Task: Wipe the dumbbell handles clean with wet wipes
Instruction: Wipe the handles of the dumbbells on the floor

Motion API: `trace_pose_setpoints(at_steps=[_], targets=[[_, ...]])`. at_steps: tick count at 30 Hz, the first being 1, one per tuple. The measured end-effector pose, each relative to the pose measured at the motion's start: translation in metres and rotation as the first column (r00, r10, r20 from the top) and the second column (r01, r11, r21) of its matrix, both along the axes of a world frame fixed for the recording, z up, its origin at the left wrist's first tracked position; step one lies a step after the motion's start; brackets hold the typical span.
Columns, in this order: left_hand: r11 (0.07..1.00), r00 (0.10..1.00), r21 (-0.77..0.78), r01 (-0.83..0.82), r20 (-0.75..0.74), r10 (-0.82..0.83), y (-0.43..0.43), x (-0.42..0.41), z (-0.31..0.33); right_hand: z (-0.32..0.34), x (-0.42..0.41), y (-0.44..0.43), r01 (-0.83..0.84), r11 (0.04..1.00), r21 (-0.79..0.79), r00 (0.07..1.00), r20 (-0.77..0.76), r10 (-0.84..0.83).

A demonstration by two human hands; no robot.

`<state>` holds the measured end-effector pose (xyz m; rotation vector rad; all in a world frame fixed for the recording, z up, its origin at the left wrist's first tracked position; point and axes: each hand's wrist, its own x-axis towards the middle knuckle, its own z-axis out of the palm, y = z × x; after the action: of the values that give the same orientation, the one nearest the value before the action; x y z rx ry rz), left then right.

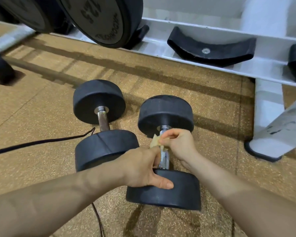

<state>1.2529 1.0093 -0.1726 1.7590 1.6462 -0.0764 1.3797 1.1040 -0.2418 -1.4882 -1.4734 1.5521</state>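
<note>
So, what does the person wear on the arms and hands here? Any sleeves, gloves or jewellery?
Nothing that shows. The left forearm and right forearm are bare up to the frame edge, with no sleeve in view. The left hand and right hand have no gloves, and no ring, watch or bracelet is visible.

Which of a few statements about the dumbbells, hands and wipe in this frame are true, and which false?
1. The left dumbbell and right dumbbell both lie on the floor. True.
2. The right hand pinches a wipe at the right dumbbell. True.
3. The left hand is idle on the floor. False: it grips the right dumbbell's near head.
4. The left dumbbell's handle gleams. False: it looks brown and dull.
</note>
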Motion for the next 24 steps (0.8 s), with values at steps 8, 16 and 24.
trace_pose_setpoints(at_steps=[8,16,24], targets=[[0.999,0.999,0.032,-0.033,0.032,0.032,-0.002,-0.001,-0.001,-0.004,0.005,0.004,0.050,0.990,-0.133,0.999,-0.012,-0.052],[0.993,0.996,0.083,-0.085,0.046,0.081,-0.014,-0.001,-0.001,0.004,0.018,-0.011,-0.417,0.905,-0.078,0.858,0.293,0.421],[0.994,0.996,0.091,0.062,0.056,-0.067,-0.033,-0.015,0.007,0.002,0.015,-0.011,-0.455,0.890,0.031,0.839,0.351,0.416]])
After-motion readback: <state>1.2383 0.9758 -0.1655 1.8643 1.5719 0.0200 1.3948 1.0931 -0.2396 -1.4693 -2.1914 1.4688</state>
